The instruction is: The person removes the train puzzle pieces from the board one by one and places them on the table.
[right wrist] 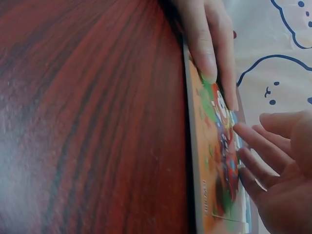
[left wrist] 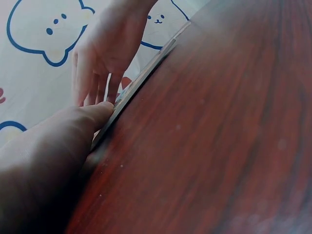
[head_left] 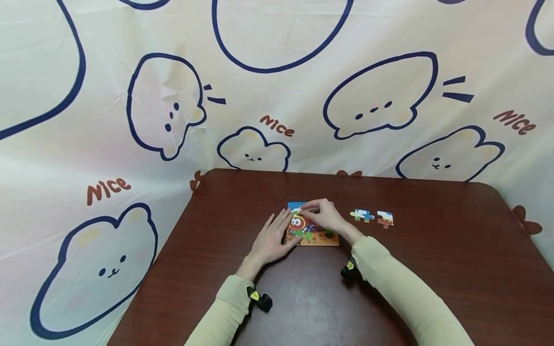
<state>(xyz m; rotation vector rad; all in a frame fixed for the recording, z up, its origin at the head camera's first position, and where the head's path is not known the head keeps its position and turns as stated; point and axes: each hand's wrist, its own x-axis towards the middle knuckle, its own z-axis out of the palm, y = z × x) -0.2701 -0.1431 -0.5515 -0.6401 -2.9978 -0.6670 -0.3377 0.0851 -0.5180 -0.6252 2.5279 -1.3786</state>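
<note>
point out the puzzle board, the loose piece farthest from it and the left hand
Puzzle board (head_left: 319, 239): head view, on its orange lower part.
Farthest loose piece (head_left: 385, 217): head view, middle of its face.
Left hand (head_left: 271, 241): head view, back of the hand.

Puzzle board (head_left: 318, 239) lies on table (head_left: 303, 302), approx. in the middle. L hand (head_left: 270, 241) is on its L part, R hand (head_left: 325, 215) at its far part. R of board are 2 pcs: near pc (head_left: 362, 215), then outer pc (head_left: 385, 218). Cloth (head_left: 303, 96) hangs behind table, also at L.
</note>
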